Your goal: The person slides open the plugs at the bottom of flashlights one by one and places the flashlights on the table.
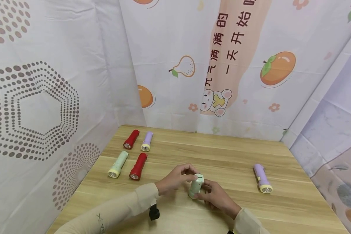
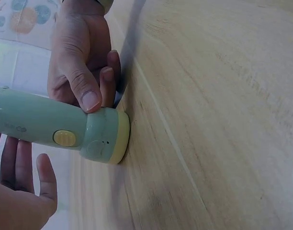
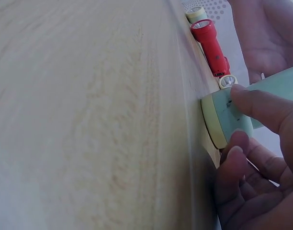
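A pale green flashlight (image 1: 196,186) stands on its cream-rimmed lens end on the wooden table, its tail end up. At its upper part, my left hand (image 1: 176,178) holds it, thumb by the tail end. Lower down, my right hand (image 1: 219,196) grips the wide head between thumb and fingers. The left wrist view shows the flashlight's yellow switch (image 2: 65,138), with my right thumb (image 2: 84,93) on the head and my left fingers (image 2: 23,165) partly behind the barrel. In the right wrist view, my right thumb (image 3: 261,105) presses the head's side.
On the table's left lie two red flashlights (image 1: 131,139) (image 1: 138,166), a purple one (image 1: 147,141) and another green one (image 1: 118,164). A second purple flashlight (image 1: 262,178) lies at the right. Printed curtains (image 1: 169,97) enclose the wooden table (image 1: 216,149).
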`<state>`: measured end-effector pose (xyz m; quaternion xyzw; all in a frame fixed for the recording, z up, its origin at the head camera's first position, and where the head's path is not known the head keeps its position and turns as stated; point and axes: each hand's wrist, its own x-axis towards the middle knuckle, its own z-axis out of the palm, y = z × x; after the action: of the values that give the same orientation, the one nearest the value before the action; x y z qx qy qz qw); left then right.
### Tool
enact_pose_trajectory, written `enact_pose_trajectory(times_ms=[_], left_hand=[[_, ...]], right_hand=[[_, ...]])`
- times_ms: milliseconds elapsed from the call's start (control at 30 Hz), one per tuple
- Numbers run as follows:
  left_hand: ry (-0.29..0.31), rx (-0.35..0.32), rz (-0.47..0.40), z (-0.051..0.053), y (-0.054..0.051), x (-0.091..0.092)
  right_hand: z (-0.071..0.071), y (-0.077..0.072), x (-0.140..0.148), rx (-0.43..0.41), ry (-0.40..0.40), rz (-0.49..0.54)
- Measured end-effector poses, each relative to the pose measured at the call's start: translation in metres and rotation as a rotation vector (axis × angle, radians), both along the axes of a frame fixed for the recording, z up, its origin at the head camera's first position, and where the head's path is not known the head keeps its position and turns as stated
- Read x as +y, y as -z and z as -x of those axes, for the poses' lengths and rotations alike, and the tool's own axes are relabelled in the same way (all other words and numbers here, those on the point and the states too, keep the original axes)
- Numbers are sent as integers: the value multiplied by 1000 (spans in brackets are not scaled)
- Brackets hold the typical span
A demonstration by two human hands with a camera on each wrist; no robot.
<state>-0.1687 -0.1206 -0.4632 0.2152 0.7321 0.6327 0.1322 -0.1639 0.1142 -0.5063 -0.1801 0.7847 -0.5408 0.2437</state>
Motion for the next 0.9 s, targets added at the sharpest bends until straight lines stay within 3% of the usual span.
enact_pose_trajectory(times_ms=[900], left_hand=[[-24, -49, -33, 2, -2, 5]], right_hand=[[-1, -2, -1, -6, 0, -10]])
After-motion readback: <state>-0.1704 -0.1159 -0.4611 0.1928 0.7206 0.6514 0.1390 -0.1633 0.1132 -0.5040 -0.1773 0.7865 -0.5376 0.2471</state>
